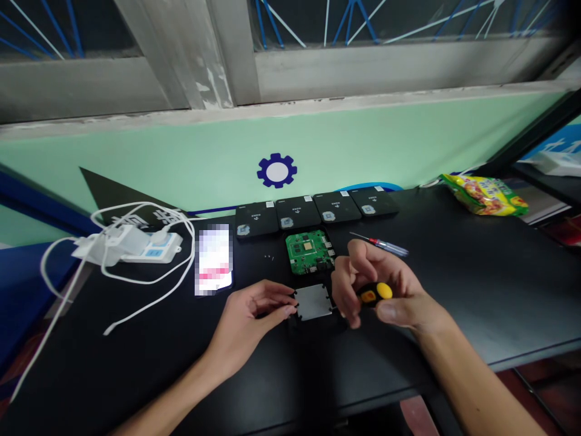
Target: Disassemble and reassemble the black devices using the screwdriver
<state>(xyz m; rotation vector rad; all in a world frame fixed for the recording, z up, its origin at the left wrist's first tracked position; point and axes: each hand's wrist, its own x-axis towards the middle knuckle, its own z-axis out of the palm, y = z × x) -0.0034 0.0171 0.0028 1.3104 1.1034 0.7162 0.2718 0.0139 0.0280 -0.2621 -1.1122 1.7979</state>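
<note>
Fingertips [278, 290] of the left hand [240, 324] meet the left edge of a silver metal plate [314, 302], thumb and fingers bent close to each other; whether they pinch it or only steady it, I cannot tell. The right hand [385, 287] curls round a black-and-yellow tool handle [384, 291] just right of the plate, thumb and fingers closed on it; the tool's working end is hard to make out.

The plate lies flat on a black table [458, 272], between the two hands. Just beyond it sits a green circuit board [308, 251] in a dark case, with a few tiny screws [269, 257] to its left. Behind the right hand lies a screwdriver [384, 244] with a red and clear handle.

Farther out, four flat black boxes [297, 215] stand in a row along a green wall [195, 151]. At left are a phone [214, 257], its lit screen blurred, and a white power strip [158, 248] with looping cables [147, 281]. At far right rests a yellow-and-green snack bag [488, 195].
</note>
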